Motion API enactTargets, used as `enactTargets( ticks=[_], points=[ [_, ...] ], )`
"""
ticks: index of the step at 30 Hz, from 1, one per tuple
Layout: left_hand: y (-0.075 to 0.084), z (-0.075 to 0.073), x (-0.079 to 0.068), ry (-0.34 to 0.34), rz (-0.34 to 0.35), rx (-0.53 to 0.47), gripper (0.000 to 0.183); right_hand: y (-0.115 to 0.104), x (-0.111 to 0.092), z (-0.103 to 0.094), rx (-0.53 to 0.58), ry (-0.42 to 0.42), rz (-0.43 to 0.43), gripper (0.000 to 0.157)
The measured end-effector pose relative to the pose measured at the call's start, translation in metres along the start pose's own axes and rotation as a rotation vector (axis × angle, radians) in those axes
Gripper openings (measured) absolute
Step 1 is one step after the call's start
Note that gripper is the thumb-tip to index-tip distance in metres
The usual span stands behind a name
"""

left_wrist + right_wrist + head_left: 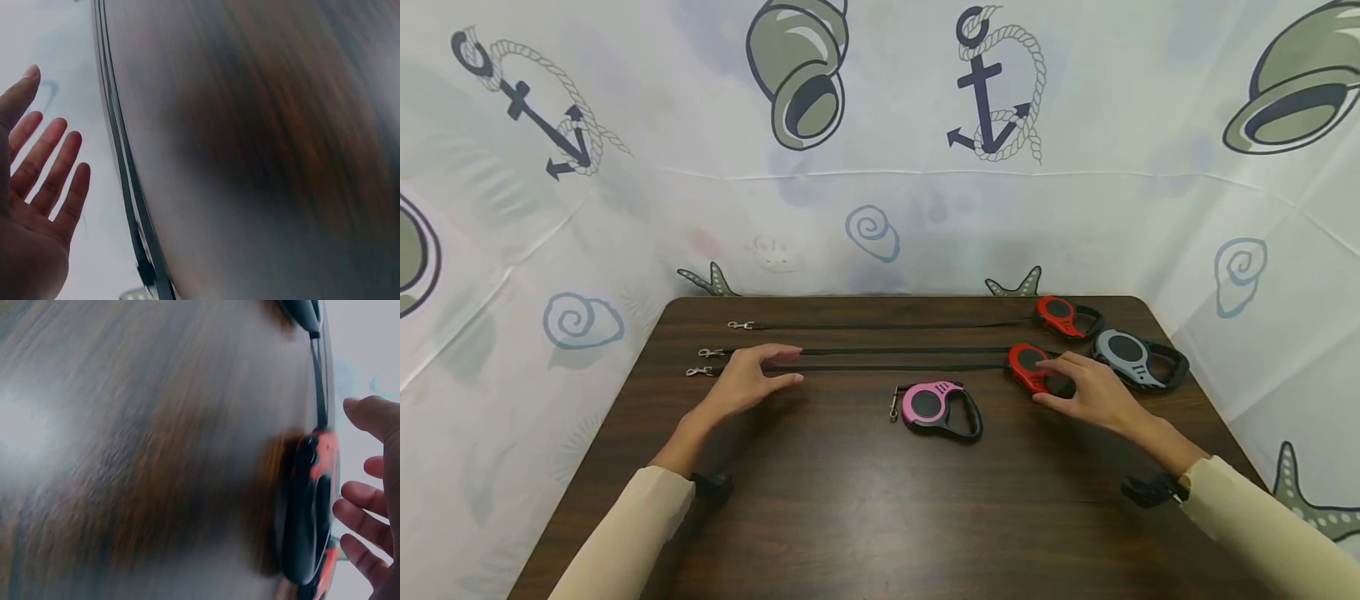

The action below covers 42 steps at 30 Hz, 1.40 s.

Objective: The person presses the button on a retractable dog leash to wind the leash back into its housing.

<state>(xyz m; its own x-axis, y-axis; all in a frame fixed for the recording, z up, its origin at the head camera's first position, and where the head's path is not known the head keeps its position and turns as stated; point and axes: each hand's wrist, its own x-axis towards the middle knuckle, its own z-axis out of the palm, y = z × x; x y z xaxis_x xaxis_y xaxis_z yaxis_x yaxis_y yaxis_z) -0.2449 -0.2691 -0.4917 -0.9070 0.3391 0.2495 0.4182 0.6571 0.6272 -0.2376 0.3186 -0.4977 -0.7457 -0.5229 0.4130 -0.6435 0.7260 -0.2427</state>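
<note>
My left hand (pixel 747 382) hovers over the clip end of two black leash cords (pixel 880 367), fingers spread and nothing held. In the left wrist view its palm and straight fingers (pixel 59 164) show apart from the cords. Over the nearer red retractable leash (pixel 1024 363) is my right hand (pixel 1093 390), its fingers loosely bent. The right wrist view shows a gap between that hand and the red-and-black casing (pixel 303 519). A pink retractable leash (pixel 931 406) lies between the hands, its metal clip (pixel 893 407) close to the casing.
Another red retractable leash (pixel 1057 315) lies at the back right, its cord stretched left to a metal clip (pixel 741 325). A grey one (pixel 1125 353) lies near the right edge of the brown table (pixel 880 517). Patterned cloth (pixel 880 167) hangs behind and at both sides.
</note>
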Motion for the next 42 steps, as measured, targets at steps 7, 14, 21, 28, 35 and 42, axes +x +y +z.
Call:
enactTargets(
  ticks=[7,14,21,28,35,42],
  points=[
    [-0.019,-0.020,-0.015,0.051,0.022,0.049,0.050,0.009,-0.007,0.000,-0.022,0.002,-0.020,0.052],
    [-0.039,-0.033,-0.025,0.074,0.006,0.094,0.050,0.017,-0.010,0.004,-0.025,-0.029,-0.038,0.056],
    [-0.058,-0.046,-0.038,0.090,-0.028,0.128,0.050,0.021,-0.014,0.015,0.011,-0.047,-0.050,0.063],
    [-0.072,-0.058,-0.043,0.112,-0.024,0.204,0.050,0.021,-0.016,0.018,0.037,-0.068,-0.022,0.065],
    [-0.085,-0.064,-0.047,0.103,-0.013,0.261,0.050,0.024,-0.013,0.018,0.035,-0.068,-0.022,0.067],
    [-0.094,-0.065,-0.051,0.086,-0.035,0.286,0.047,0.024,-0.014,0.018,0.042,-0.071,-0.017,0.068]
  ],
)
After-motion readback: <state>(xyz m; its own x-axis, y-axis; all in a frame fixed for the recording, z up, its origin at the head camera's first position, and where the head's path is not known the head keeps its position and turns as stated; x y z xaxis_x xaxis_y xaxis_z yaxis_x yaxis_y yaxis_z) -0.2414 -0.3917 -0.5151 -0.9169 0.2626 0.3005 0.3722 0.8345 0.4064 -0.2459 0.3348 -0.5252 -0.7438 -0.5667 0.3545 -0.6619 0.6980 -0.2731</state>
